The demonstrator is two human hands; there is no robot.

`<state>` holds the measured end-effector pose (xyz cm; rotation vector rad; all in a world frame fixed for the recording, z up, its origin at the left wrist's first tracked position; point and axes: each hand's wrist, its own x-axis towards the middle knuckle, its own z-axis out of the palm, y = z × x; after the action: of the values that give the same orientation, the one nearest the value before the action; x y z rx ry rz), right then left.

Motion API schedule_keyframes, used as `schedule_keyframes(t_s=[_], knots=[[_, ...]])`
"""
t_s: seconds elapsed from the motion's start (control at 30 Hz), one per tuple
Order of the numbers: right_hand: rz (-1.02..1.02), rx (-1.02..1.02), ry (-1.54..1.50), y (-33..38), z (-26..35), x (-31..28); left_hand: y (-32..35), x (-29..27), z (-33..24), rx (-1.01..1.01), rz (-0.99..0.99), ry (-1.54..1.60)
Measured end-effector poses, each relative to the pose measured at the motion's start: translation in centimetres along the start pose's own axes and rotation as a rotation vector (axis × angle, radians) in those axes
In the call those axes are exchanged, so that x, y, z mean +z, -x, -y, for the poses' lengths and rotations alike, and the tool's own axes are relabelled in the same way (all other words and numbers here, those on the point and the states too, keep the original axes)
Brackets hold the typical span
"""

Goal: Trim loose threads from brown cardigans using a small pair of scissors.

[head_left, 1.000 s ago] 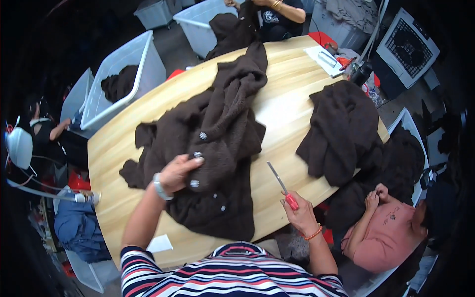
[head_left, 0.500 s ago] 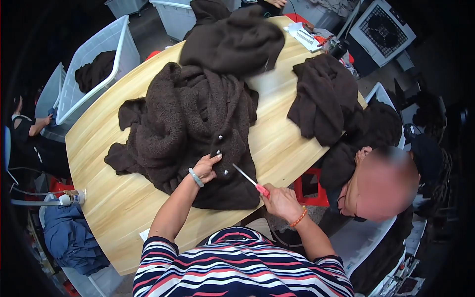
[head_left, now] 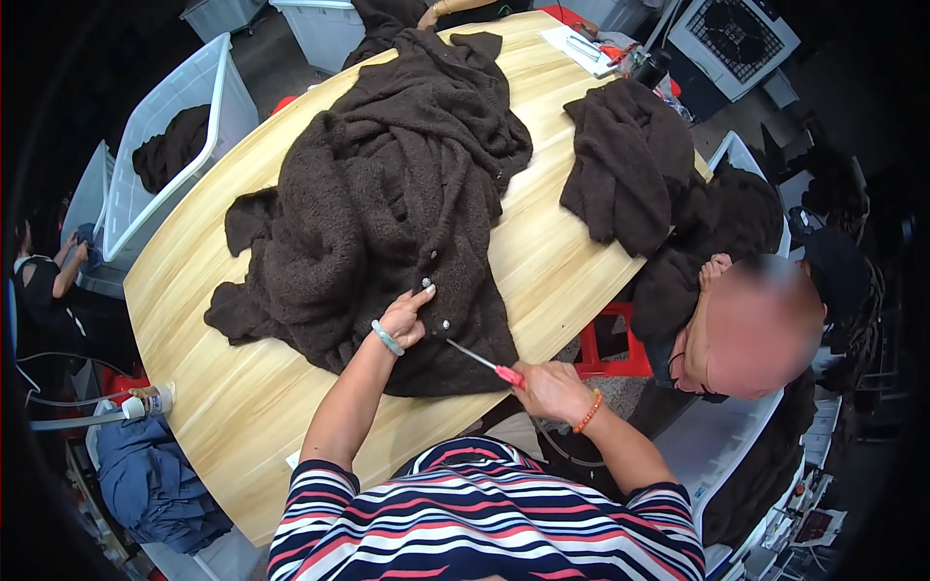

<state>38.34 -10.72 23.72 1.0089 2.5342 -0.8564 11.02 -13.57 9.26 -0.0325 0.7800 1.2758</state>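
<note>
Near the desk's front edge, the left hand (head_left: pixel 405 318) lies flat with fingers loose on a dark brown fleecy cardigan (head_left: pixel 387 203), its fingertips beside a small pale button (head_left: pixel 427 283) on the garment's front band; it pins the fabric but grasps nothing. Just right of it, the right hand (head_left: pixel 549 387) is clenched around the red grip of a slim metal tool (head_left: pixel 481 361), whose tip points left and reaches the cardigan's near hem beside another button (head_left: pixel 446 325). Spread from that hem far across the middle of the light wooden desk (head_left: pixel 552 252), the cardigan is rumpled, one sleeve trailing left. A second dark brown garment (head_left: pixel 630 165) is heaped to the right, well apart from the first, hanging partly over the right edge, where another person (head_left: pixel 756 329) sits close. Bare wood shows between the two garments and along the near left part of the desk. Past the left edge stand white plastic bins (head_left: pixel 160 126), one holding dark cloth. At the far right corner lie papers (head_left: pixel 581 44), and a red stool (head_left: pixel 620 344) stands under the right edge.
</note>
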Motion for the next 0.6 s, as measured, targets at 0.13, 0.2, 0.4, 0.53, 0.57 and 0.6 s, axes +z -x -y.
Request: schedule_keyframes(t_s=[0.13,0.2,0.4,0.53,0.57,0.6], knots=[[0.007,0.135,-0.017,1.0,0.1,-0.5,-0.1,0.0,-0.3,0.020,0.018,0.051],[-0.010,0.163,-0.015,1.0,0.4,-1.0,-0.1,0.3,-0.3,0.026,0.022,0.033],[-0.102,0.065,-0.052,-0.8,0.8,-3.0,-0.1,1.7,0.4,0.028,-0.051,-0.041],[-0.197,0.032,-0.002,-3.3,1.0,-4.3,-0.4,2.1,1.1,-0.007,-0.062,-0.238],[-0.201,0.025,0.014,-3.7,0.4,-4.0,-0.7,2.1,1.4,-0.012,-0.067,-0.228],[-0.205,0.012,0.030,-4.1,-0.1,-3.7,-0.8,1.8,1.4,-0.012,-0.075,-0.219]])
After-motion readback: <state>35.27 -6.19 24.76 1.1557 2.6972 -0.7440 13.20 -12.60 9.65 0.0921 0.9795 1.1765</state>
